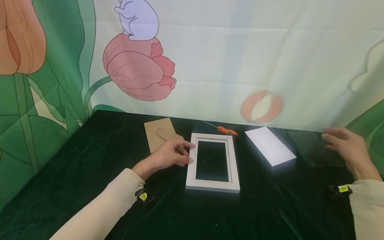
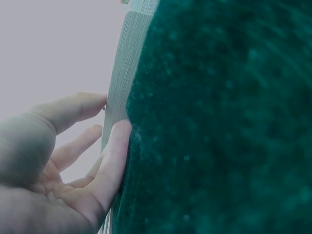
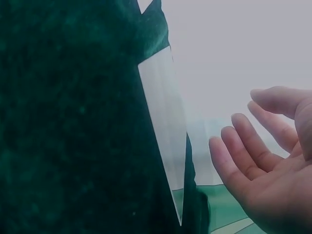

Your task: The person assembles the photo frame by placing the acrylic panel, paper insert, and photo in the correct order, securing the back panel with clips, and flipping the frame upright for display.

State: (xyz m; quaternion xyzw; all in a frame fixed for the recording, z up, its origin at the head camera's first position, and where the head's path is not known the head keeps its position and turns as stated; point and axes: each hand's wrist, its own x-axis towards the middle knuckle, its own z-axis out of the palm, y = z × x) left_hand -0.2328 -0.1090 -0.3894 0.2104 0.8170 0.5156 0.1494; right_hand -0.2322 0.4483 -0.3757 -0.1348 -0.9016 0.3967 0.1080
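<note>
A white picture frame (image 1: 235,166) lies flat on the dark green cloth. My left hand (image 1: 171,155) reaches in from the left, its thumb and fingertips resting on the frame's left rail. In the left wrist view, fairly straight fingers (image 2: 117,146) touch the ridged side of the frame (image 2: 122,58). Far to the right, my right hand (image 1: 349,146) hovers beside a thin transparent sheet (image 1: 315,150), fingers loosely bent with nothing in them. The right wrist view shows this hand (image 3: 263,151) apart from the shiny sheet (image 3: 163,117).
Brown backing board (image 1: 153,133) with a stand flap lies behind my left hand. An orange-handled screwdriver (image 1: 226,130) is behind the frame. Between frame and transparent sheet lies a white rectangular sheet (image 1: 270,146). A printed curtain (image 1: 204,66) hangs along the table's back edge.
</note>
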